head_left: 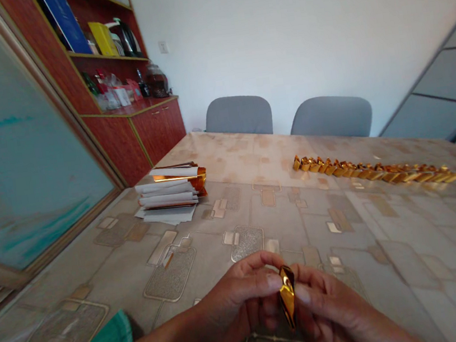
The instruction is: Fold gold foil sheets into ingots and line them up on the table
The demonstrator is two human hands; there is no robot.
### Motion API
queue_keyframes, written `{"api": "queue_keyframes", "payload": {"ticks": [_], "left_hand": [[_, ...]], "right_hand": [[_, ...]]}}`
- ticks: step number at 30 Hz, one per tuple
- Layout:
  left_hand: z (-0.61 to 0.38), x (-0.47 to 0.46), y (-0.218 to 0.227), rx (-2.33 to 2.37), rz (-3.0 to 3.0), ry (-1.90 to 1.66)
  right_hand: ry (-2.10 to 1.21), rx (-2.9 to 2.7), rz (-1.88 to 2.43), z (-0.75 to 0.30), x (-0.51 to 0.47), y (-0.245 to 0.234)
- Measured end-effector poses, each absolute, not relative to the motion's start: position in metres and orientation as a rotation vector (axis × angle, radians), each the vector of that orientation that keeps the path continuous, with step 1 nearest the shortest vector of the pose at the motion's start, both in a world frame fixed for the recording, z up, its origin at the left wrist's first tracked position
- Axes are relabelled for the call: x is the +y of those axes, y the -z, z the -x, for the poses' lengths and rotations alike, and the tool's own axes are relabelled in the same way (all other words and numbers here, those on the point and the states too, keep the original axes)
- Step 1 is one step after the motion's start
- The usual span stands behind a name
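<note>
Between my two hands is a small folded piece of shiny gold foil paper, narrow and pointed toward its lower end. The thumb and fingers of my left hand pinch it from the left. From the other side, my right hand grips it with thumb and fingers. Both hands are above the near part of the table, and some fingertips are hidden behind the foil. A stack of white-backed gold foil sheets lies at the left. Farther right, a long row of folded gold foil pieces stretches across the table.
A patterned cloth covers the table. Two grey chairs stand behind its far edge, by a white wall. At the left are a red-brown cabinet with shelved items and a frosted glass door.
</note>
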State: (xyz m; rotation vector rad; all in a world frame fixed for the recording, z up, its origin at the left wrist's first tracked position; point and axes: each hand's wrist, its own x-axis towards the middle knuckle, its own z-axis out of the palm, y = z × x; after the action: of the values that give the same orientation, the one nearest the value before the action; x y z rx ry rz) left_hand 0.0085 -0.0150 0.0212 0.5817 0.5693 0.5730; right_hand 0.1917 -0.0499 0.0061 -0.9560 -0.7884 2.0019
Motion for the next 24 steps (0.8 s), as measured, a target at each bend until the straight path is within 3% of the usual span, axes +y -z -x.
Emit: {"api": "queue_keyframes", "payload": {"ticks": [24], "left_hand": [[-0.0104, -0.0138, -0.0238, 0.621, -0.701, -0.601]], "right_hand": [[-2.159, -0.716, 0.846, -0.194, -0.0471, -0.0121]]}}
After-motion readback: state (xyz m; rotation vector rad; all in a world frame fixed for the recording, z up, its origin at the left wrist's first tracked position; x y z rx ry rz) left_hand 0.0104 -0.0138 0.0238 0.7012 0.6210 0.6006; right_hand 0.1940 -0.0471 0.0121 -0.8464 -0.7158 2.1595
